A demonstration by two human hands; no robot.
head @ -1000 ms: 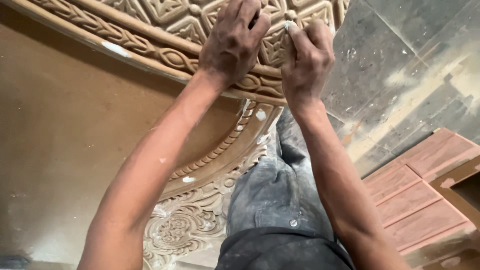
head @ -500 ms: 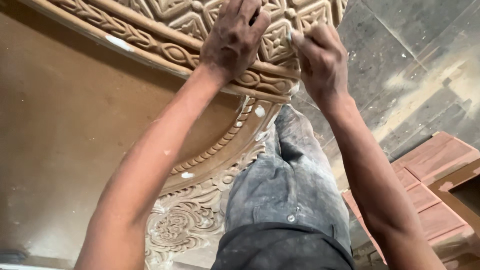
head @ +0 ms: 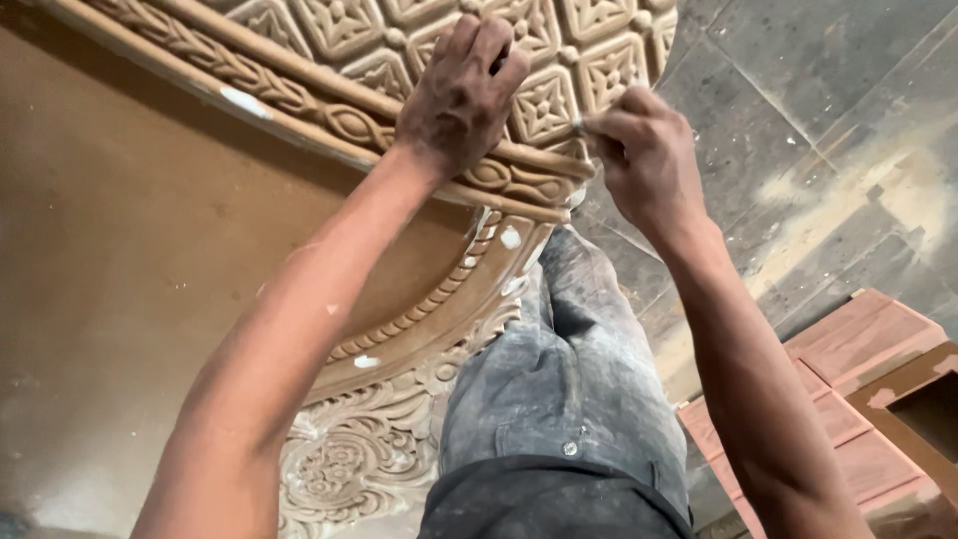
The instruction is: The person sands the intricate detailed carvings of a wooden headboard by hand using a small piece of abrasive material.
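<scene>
A large carved brown wooden panel with square flower tiles and a braided border fills the upper left. My left hand rests flat on its carved border, fingers curled over a tile. My right hand is just to the right, at the panel's edge, pinched on a small pale scrap, perhaps sandpaper or filler, pressed against a carved tile. White filler patches dot the border.
A lower scrollwork carving runs under my arms. My dusty grey trousers are below. Grey dusty floor tiles lie to the right, with reddish panelled boards stacked at the bottom right.
My right hand has slid a little rightward and down along the panel's edge, away from the left hand. The left hand has stayed on the border.
</scene>
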